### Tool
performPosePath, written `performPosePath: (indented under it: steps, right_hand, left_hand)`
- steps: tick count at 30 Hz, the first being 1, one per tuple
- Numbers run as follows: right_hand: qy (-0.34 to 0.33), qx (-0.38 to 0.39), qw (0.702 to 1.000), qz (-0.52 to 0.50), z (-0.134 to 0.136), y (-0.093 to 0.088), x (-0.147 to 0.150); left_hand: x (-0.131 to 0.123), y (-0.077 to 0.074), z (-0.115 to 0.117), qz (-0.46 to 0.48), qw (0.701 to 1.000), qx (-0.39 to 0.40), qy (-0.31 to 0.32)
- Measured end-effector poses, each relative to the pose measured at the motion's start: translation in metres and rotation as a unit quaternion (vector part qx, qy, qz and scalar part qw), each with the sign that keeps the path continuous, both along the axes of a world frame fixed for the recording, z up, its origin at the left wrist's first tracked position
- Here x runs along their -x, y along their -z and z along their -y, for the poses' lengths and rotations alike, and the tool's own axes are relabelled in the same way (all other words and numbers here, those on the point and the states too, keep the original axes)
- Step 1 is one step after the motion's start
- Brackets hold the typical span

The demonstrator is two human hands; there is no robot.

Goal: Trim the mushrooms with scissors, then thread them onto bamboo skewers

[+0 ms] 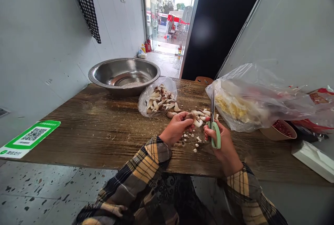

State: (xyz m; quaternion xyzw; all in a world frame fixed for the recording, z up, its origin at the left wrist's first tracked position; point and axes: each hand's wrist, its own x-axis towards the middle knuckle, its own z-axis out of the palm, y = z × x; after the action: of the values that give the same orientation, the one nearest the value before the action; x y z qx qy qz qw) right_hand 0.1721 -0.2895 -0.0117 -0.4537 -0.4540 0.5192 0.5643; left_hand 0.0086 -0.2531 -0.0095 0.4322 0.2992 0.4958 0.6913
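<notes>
Between the thumb and fingers of my left hand (179, 127) is a mushroom (191, 116) with a brown cap. My right hand (223, 143) grips a pair of scissors (216, 135) by its pale green handles, and the blades point up and away from me. Whole mushrooms (202, 113) lie in a loose pile just beyond my hands. Small cut stem ends (197, 145) are scattered on the wooden table below and between them. Farther left, an open clear plastic bag (161, 99) holds many mushrooms, with a few at its mouth.
A wide steel basin (125, 73) stands at the table's back left. At the right are a clear plastic bag with yellowish contents (235, 106), a paper bowl (281, 131) and a white tissue pack (314, 160). A green QR-code card (31, 138) lies at the left edge.
</notes>
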Motion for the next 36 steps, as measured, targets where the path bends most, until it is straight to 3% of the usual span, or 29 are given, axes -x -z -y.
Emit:
performPosePath:
  steps: [3,5,8,11,22,36]
  right_hand:
    - [0.007,-0.021,0.998,0.06,0.005,0.004,-0.01]
    - [0.01,-0.049,0.985,0.163,0.009,0.006,-0.019]
    - [-0.004,-0.093,0.932,0.35,0.016,0.007,-0.034]
    - [-0.021,-0.109,0.887,0.448,0.022,0.008,-0.048]
    - [-0.099,-0.112,0.843,0.517,0.026,-0.002,-0.06]
    - [-0.115,-0.095,0.853,0.5,0.024,-0.01,-0.05]
  left_hand:
    - [0.0,0.004,-0.003,0.038,0.999,0.009,-0.028]
    - [0.0,0.006,-0.005,0.043,0.999,0.007,-0.032]
    - [0.0,0.008,-0.007,0.052,0.997,0.004,-0.048]
    - [0.001,0.008,-0.009,0.056,0.996,0.005,-0.066]
    - [0.003,0.007,-0.008,0.076,0.995,-0.002,-0.064]
    - [0.001,0.007,-0.008,0.082,0.994,0.008,-0.072]
